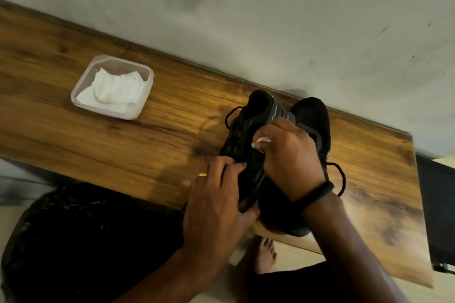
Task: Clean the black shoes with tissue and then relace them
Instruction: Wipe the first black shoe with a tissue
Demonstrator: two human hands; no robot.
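There are 2 black shoes on the wooden table [123, 145], right at its near edge, and both hands are busy with 1 of them. The left hand [216, 199], a gold ring [202, 174] on 1 finger, grips the near end of the held shoe [261, 108], fingers curled over the top and thumb tucked beneath. That shoe is tipped on its side, with its heel opening pointing away from the person, beyond both hands.

The right hand [290, 155] sits just beside the left, slightly farther out, and pinches a small wad of white tissue [261, 141] against the side of the same shoe. A black band [320, 192] circles that wrist.

The second shoe [312, 113] lies flat under and behind the right hand, touching the held shoe. Its loose lace [341, 174] loops out on the table to the right of the right wrist.

Well off to the left of the left hand, and farther back, stands a clear plastic tub [73, 92] with crumpled white tissues [115, 88] inside. A pale wall [246, 7] runs along the table's far edge. Below the hands, past the table's edge, a bare foot [266, 253] rests on the floor, and a dark crinkled bag [73, 241] sits to the left of the left forearm.
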